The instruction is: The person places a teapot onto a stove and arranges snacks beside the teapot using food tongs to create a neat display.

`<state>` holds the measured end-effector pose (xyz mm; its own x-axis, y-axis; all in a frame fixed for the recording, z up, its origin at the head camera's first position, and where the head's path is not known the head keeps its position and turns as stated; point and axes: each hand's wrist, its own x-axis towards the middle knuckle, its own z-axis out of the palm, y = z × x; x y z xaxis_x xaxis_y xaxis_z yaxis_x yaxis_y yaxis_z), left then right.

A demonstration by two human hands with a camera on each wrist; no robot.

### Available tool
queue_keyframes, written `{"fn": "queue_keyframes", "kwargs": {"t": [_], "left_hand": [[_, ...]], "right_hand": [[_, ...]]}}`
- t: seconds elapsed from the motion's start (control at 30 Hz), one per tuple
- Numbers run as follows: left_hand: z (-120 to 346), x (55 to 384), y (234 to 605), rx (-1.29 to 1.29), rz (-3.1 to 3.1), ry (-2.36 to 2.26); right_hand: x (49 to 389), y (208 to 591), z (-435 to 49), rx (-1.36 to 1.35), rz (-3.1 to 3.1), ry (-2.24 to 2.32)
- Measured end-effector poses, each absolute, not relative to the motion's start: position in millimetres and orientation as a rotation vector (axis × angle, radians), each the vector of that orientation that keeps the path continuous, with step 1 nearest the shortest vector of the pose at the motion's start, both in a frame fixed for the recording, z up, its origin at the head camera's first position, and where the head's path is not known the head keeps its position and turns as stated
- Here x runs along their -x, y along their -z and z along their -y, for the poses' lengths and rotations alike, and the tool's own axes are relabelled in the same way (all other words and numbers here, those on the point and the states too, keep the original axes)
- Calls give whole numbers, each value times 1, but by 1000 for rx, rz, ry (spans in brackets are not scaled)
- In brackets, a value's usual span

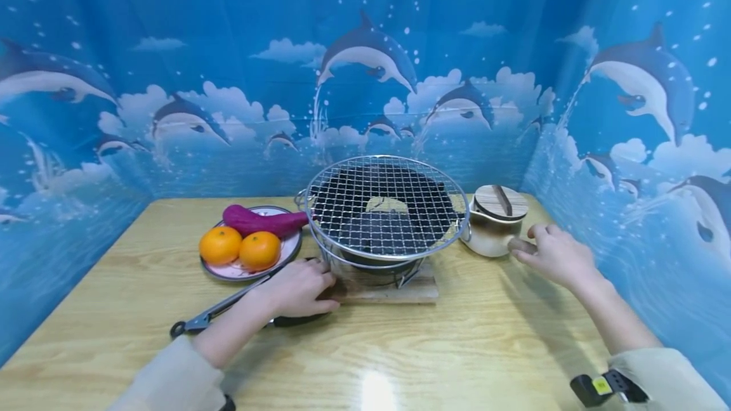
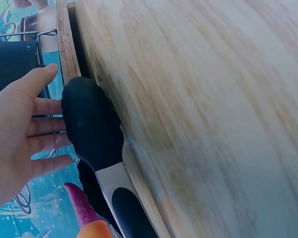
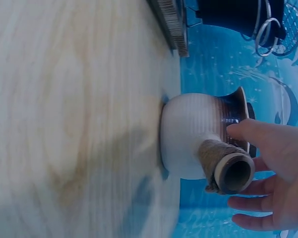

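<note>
My left hand (image 1: 302,287) reaches over the black heads of a pair of tongs (image 2: 94,119) lying on the table, in front of the grill. In the left wrist view its fingers are straight and spread, fingertips at the tong head's edge; whether they touch is unclear. My right hand (image 1: 556,255) is beside a small side-handled teapot (image 1: 485,236) with a wooden lid (image 1: 491,200). In the right wrist view, the thumb lies over the pot near its twine-wrapped hollow handle (image 3: 213,156). The other fingers extend behind the handle, not curled round it.
A round wire grill (image 1: 388,252) on a black stove stands mid-table on a wooden board (image 1: 394,293). To its left, a plate (image 1: 298,247) holds two oranges (image 1: 259,250) and a purple eggplant (image 1: 257,221). A blue dolphin-print curtain (image 1: 228,30) surrounds the wooden table (image 1: 457,347).
</note>
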<state>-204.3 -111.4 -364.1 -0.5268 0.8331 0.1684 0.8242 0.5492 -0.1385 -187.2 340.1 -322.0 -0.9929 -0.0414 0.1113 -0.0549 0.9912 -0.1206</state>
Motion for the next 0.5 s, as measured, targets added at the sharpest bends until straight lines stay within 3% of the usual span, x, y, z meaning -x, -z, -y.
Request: {"fn": "queue_keyframes", "kwargs": {"t": [0.5], "left_hand": [[110, 204, 365, 1391, 2548, -67]], "right_hand": [[185, 333, -338, -79, 2921, -29]]}}
